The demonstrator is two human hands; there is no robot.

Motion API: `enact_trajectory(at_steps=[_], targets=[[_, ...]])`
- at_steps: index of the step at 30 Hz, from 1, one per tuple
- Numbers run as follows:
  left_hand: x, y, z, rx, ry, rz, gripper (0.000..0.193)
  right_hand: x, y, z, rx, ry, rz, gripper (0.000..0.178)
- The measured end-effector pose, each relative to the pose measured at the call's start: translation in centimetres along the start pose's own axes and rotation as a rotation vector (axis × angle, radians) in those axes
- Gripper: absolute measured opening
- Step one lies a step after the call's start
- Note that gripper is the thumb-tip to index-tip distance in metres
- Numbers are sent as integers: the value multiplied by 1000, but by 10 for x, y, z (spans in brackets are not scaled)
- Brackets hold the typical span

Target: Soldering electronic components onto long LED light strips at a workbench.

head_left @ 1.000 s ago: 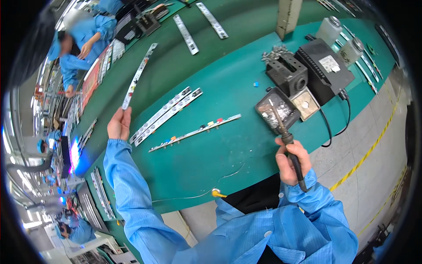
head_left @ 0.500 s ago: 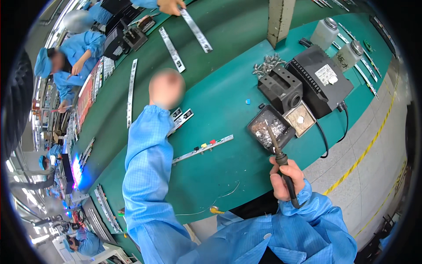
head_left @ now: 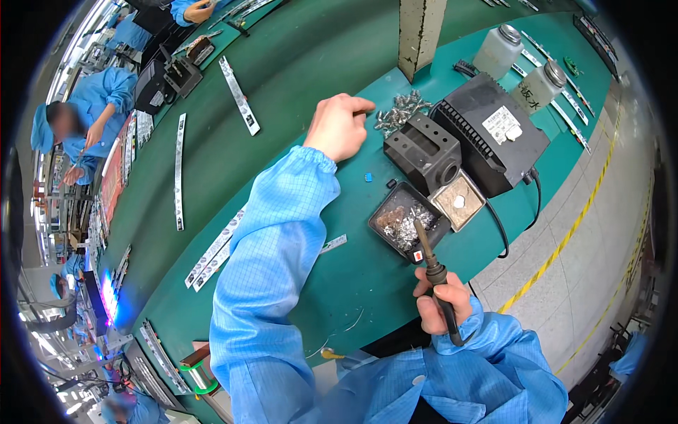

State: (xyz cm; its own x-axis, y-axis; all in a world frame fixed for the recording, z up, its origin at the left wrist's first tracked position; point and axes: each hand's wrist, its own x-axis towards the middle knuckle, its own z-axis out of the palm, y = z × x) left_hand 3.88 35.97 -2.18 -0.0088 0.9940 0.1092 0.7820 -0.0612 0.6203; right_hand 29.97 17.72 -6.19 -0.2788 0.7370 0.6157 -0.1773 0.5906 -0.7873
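My left hand reaches across the green mat, index finger stretched toward a pile of small metal parts. Its fingers are partly spread, and nothing shows in them. In my right hand is a soldering iron, its tip over a black tray of solder scraps. Beside that tray lies a small blue component and a small black piece. My left forearm partly hides a narrow white strip and two more white strips to its left.
A black iron stand and a black soldering station stand right of the pile, near a sponge tray. Two bottles and a metal post are farther back. A solder spool sits at lower left. Co-workers are at far left.
My left hand has moved right, from the strips to the metal parts. Two strips now lie left of my forearm. The soldering iron stays in my right hand. A co-worker's hand has left the strip at the back.
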Motion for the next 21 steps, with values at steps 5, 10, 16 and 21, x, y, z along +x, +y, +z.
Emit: enact_trajectory(at_steps=[5,10,16,21], targets=[[11,5,5,-6,-112,47,29,-1,0,2,-2,20,-3,57],[18,9,4,-26,-179,-40,28,-2,-2,-2,-7,-38,70,46],[20,3,9,28,-109,-15,21,0,-2,-3,-28,-50,64,45],[6,7,-6,-108,1,-126,12,-1,-1,-2,-11,7,5,57]])
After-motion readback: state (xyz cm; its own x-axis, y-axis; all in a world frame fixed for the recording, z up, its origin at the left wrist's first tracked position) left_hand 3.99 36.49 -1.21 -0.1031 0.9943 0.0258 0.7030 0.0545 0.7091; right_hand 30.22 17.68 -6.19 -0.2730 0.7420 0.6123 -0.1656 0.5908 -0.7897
